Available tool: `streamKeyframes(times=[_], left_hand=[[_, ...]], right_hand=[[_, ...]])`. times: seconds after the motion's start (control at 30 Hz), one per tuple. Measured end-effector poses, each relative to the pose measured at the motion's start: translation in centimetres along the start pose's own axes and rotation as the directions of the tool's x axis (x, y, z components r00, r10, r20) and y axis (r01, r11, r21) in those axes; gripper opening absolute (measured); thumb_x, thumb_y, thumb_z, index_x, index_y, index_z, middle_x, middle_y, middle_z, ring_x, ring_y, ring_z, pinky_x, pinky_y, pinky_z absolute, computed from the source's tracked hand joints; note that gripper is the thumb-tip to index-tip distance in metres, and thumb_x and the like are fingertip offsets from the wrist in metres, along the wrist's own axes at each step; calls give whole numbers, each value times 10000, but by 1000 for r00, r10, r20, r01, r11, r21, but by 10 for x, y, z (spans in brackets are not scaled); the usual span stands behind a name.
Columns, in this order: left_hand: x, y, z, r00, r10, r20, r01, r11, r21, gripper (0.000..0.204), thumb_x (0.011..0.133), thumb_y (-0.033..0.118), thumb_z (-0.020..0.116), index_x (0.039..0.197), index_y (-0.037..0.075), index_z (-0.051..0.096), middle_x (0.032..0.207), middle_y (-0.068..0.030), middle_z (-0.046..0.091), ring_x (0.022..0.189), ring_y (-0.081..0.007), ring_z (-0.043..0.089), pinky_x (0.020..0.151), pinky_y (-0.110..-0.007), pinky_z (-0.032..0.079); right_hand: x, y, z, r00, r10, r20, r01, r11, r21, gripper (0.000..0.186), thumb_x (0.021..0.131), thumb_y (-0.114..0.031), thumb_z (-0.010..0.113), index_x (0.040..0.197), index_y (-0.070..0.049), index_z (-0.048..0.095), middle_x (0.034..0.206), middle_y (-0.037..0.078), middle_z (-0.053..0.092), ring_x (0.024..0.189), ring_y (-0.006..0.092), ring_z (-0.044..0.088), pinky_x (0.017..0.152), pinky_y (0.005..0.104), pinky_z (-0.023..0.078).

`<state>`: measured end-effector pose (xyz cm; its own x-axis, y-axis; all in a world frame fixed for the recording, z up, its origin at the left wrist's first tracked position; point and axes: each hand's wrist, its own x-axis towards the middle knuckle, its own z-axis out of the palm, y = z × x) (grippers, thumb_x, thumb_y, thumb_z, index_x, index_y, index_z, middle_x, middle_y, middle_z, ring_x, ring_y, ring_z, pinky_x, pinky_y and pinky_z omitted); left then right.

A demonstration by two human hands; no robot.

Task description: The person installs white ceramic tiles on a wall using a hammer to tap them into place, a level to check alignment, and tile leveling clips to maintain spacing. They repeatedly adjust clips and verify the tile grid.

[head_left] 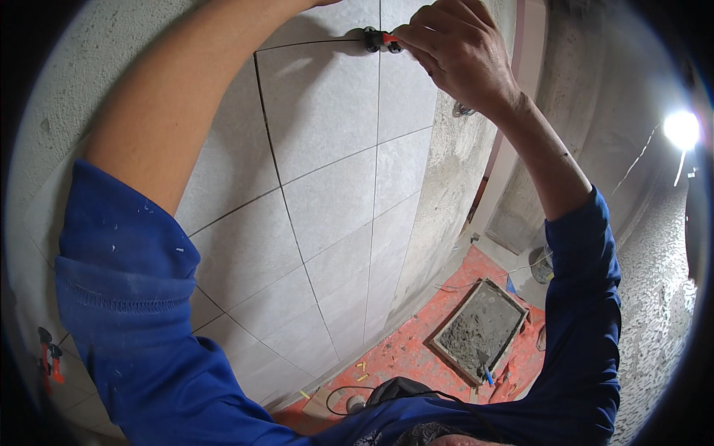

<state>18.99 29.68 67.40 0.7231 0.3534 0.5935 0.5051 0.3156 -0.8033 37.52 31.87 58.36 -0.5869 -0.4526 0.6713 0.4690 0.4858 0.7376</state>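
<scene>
My right hand point(465, 59) is raised to the tiled wall with its fingers pinched on the red lever of a small black tile leveler point(372, 39). The leveler's round black feet sit across the joint between two grey wall tiles point(320, 111). My left arm point(178, 111) reaches up across the tiles, and its hand is cut off by the top edge, so its fingers are hidden. A second red and black leveler point(50, 357) is on the tiles at the lower left.
A shallow framed tray of wet mortar point(482, 320) lies on a red sheet point(398, 353), with a blue-handled tool point(489, 375) at its edge. Beyond stands a bucket point(541, 269). A bright lamp point(680, 130) hangs at the right. Rough bare plaster point(454, 171) borders the tiles.
</scene>
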Motion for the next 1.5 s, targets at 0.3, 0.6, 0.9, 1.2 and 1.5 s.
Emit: streamKeyframes(times=[0.3, 0.6, 0.9, 1.2, 1.5], left_hand=[[-3, 0, 6, 989, 23, -148, -25, 1000, -9, 190, 864, 154, 545, 740, 92, 676, 934, -81, 645, 1020, -297, 616, 755, -456, 547], [-5, 1, 6, 982, 32, -186, -27, 999, 31, 183, 844, 175, 560, 725, 103, 679, 944, -82, 648, 1035, -309, 620, 757, -457, 546], [-6, 1, 8, 974, 46, -222, -53, 998, -23, 186, 830, 194, 561, 721, 106, 684, 968, -77, 659, 1026, -288, 632, 761, -453, 546], [-66, 35, -30, 856, -510, -84, 448, 814, -370, 278, 850, 189, 672, 1123, 143, 663, 1001, -42, 698, 883, -284, 664, 774, -407, 539], [-68, 129, -49, 628, -704, 331, 778, 573, -258, 378, 801, 417, 737, 1058, 182, 589, 879, 4, 681, 798, -256, 676, 657, -408, 536]], right_hand=[[15, -6, 2, 970, -110, 215, 141, 981, -135, 78, 828, -126, 639, 760, -118, 676, 779, -10, 605, 800, 160, 568, 818, 329, 438], [22, -8, 5, 924, 87, 373, -88, 996, -15, 125, 839, -59, 573, 768, -51, 676, 804, 76, 655, 804, 252, 646, 753, 370, 490], [24, -1, -1, 832, 293, 470, -449, 854, 262, 136, 847, -58, 566, 768, 10, 653, 745, 218, 648, 759, 385, 653, 683, 463, 506], [16, 0, 3, 833, 344, 434, -509, 783, 356, 134, 866, -45, 566, 781, 38, 630, 734, 244, 638, 719, 405, 653, 641, 479, 504], [14, -8, 12, 777, 410, 478, -542, 822, 175, 75, 837, -49, 666, 880, -73, 723, 864, 92, 710, 820, 247, 683, 708, 390, 546]])
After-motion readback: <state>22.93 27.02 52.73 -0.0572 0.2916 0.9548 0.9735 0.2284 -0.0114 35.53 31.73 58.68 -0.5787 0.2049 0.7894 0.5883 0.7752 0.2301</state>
